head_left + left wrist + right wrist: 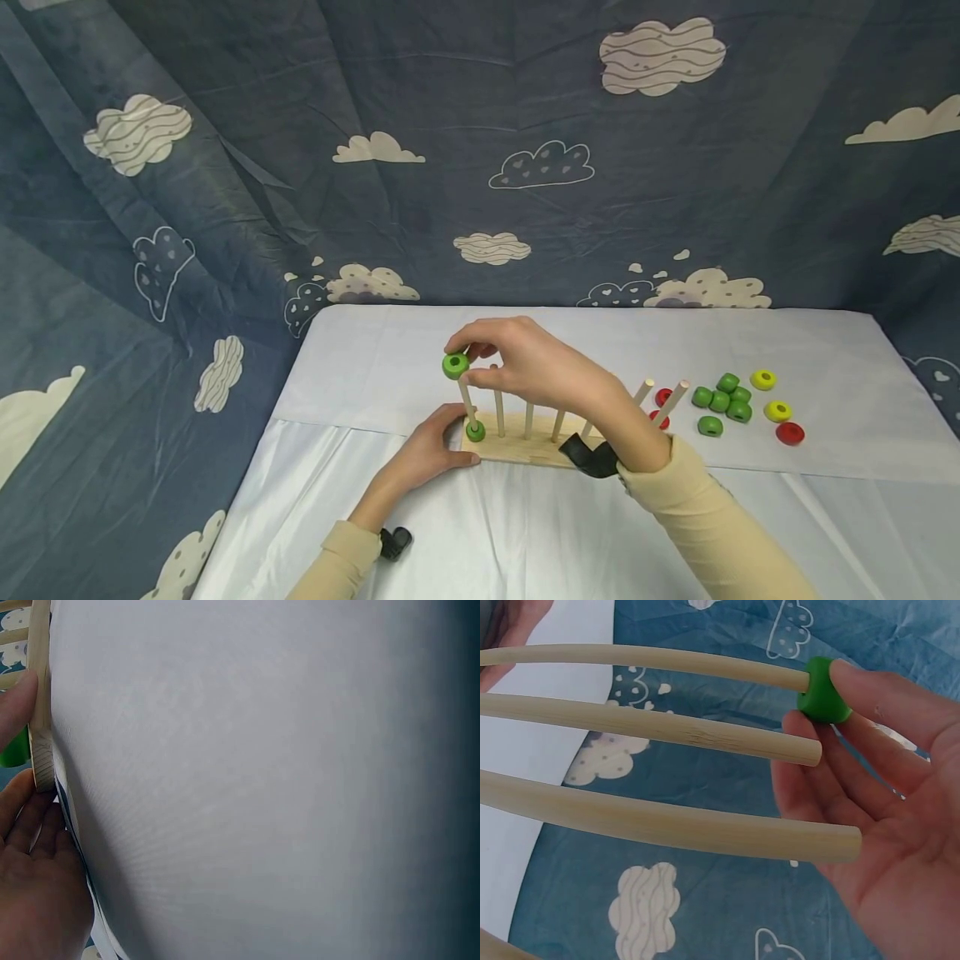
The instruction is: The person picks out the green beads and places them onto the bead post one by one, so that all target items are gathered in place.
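My right hand (528, 360) pinches a green bead (455, 365) between thumb and fingers at the top of the leftmost peg (468, 402). In the right wrist view the peg's tip meets the underside of this bead (826, 694). Another green bead (476, 432) sits at the foot of the same peg. The pegs stand in a row on a light wooden base (517, 451). My left hand (426, 452) grips the base's left end, thumb at the front edge and fingers behind. Its thumb (19, 705) also shows against the wood in the left wrist view.
Right of the stand lies a cluster of green beads (719, 402), with yellow beads (763, 380) and a red bead (790, 433) beside it. More red beads (663, 397) show behind the right-hand pegs. A dark cloud-patterned cloth (450, 100) hangs behind the white-covered table (360, 367).
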A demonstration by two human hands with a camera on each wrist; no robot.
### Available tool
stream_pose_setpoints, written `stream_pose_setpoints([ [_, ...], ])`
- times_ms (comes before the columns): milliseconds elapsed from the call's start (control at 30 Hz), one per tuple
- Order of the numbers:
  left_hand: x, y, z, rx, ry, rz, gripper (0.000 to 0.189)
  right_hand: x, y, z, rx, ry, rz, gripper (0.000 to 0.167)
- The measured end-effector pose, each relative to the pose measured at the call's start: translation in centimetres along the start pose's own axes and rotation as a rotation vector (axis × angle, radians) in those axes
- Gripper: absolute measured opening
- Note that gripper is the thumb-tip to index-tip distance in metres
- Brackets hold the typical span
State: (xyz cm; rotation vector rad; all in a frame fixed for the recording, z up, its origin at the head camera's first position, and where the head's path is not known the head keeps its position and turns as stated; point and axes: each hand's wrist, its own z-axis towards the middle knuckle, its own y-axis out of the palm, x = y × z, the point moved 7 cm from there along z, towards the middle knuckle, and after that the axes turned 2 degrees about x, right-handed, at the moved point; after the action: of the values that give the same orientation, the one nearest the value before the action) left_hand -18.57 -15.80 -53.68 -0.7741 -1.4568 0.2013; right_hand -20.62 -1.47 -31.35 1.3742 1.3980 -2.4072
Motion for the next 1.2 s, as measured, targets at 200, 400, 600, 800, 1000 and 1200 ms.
stream_pose_setpoints([
  [200, -0.1, 0.0, 0.0, 0.001, 0.000, -0.010, 0.069, 0.0, -0.1, 0.1, -0.019, 0.024, 0.011, 0.030],
  [400, 0.0, 0.0, 0.0, 0.002, -0.001, -0.009, 0.070, 0.0, 0.0, 0.2, -0.044, 0.053, 0.008, 0.028],
  [600, -0.1, 0.0, 0.0, -0.006, -0.001, -0.003, 0.071, 0.3, 0.5, 0.4, -0.075, 0.059, 0.009, 0.025],
  [800, 0.0, 0.0, 0.0, -0.004, 0.009, -0.007, 0.071, 0.5, 0.8, 0.5, -0.087, 0.055, 0.017, 0.026],
  [1000, 0.0, 0.0, 0.1, 0.003, 0.014, -0.010, 0.071, 0.7, 0.9, 0.4, -0.091, 0.073, -0.002, 0.028],
  [1200, -0.1, -0.1, 0.0, 0.009, 0.010, -0.002, 0.069, 0.7, 0.2, 0.0, -0.047, 0.087, -0.026, 0.032],
])
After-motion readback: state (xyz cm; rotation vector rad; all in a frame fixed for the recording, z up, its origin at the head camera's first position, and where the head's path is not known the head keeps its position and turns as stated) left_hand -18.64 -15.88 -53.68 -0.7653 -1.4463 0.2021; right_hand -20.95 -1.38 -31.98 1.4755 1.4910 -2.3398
